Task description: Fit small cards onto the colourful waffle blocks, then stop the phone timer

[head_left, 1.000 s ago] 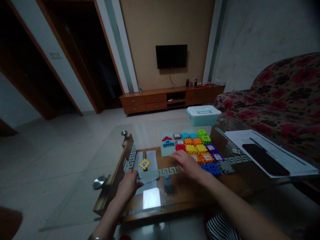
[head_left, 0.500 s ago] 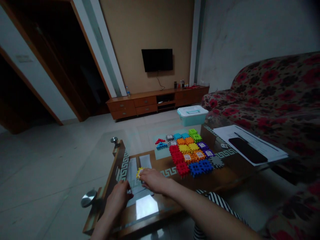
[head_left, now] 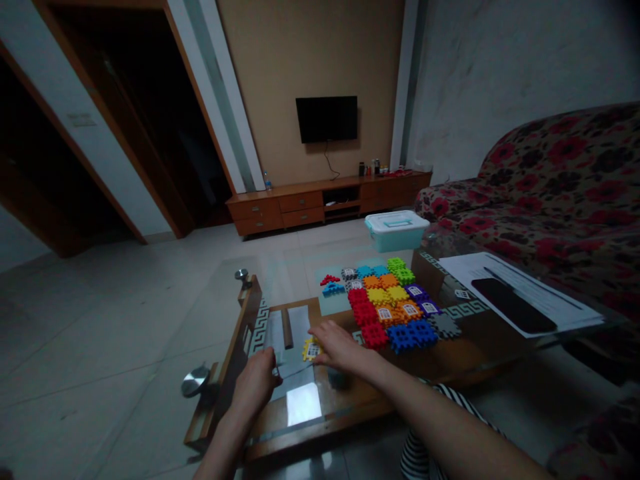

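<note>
A dim tiled living room holds a red-flowered fabric sofa and a low wooden TV cabinet beneath a black wall-mounted television. In front of the person stands a wood-framed glass coffee table. Across it lies a grid of chunky interlocking plastic blocks in red, orange, yellow, blue, purple, green and grey, with white sheets of paper and a black phone to the right. A pale, flat sheet carrying a narrow brown strip lies at the near left. The yellow notched plastic piece with a white label sits at the sheet's right edge. The right hand is half open, its fingertips just beside that piece, with no clear grip. The left hand is curled at the sheet's near edge; whether it holds anything cannot be told.
</note>
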Tool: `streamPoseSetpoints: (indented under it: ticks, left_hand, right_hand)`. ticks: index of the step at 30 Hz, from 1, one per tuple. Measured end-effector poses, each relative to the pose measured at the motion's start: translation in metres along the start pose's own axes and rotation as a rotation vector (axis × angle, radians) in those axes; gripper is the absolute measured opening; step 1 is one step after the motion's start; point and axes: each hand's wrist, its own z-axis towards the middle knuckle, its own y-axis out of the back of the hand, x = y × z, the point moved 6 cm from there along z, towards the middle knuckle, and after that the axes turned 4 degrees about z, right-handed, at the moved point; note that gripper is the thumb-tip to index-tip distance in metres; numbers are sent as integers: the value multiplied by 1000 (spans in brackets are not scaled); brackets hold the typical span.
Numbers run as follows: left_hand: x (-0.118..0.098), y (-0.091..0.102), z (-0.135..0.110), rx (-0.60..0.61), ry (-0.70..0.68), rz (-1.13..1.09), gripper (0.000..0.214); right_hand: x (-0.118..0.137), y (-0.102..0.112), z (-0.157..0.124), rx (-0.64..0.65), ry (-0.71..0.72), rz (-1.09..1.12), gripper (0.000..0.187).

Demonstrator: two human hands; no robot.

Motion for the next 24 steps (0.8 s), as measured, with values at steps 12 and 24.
streamPoseSetpoints:
  ticks: [12,24]
  left_hand:
    - [1,-1,1,9,3,-34,21]
    - [-6,-5,1,61,9,-23,21]
  right_hand:
    - [0,-2,4,57,-286,-71,55]
    - [-5,-1,-1,-9,-179,26,30]
